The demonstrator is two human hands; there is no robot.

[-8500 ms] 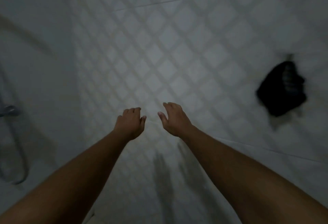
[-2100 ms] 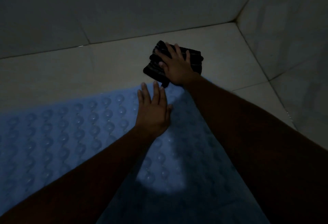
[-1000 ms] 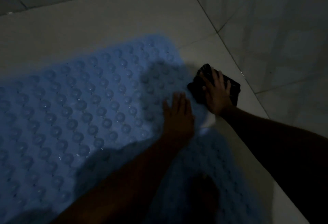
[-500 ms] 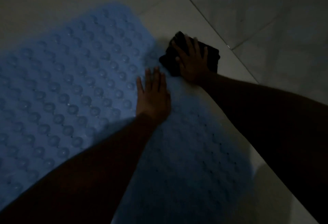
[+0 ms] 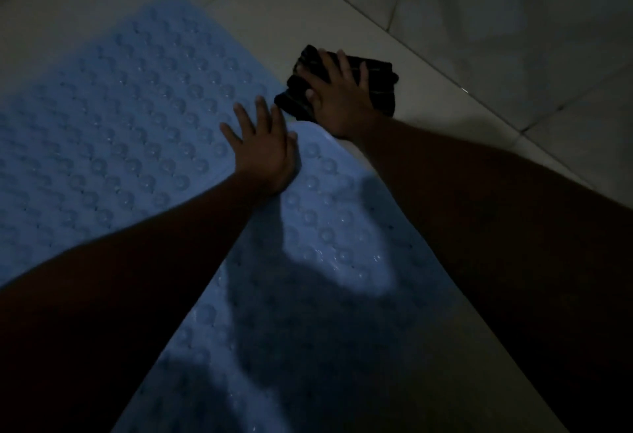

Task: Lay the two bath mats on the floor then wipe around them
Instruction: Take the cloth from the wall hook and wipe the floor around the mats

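Two light blue bath mats with round bumps lie on the pale tiled floor: one (image 5: 113,117) spreads to the left, the other (image 5: 329,261) runs toward the bottom of the view, and their corners meet under my left hand (image 5: 263,151). That hand rests flat with spread fingers and holds nothing. My right hand (image 5: 337,100) presses palm-down on a folded dark cloth (image 5: 378,84) that lies on the floor just beyond the mats' edge.
The tiled wall (image 5: 513,21) rises to the right, meeting the floor along a diagonal line close behind the cloth. A bare strip of floor (image 5: 260,4) runs beyond the mats. The room is dim and my arms cast shadows over the near mat.
My right hand has slid the dark cloth along the floor beside the mats' right edge, from the far corner toward me. My left hand stays flat on the mats.
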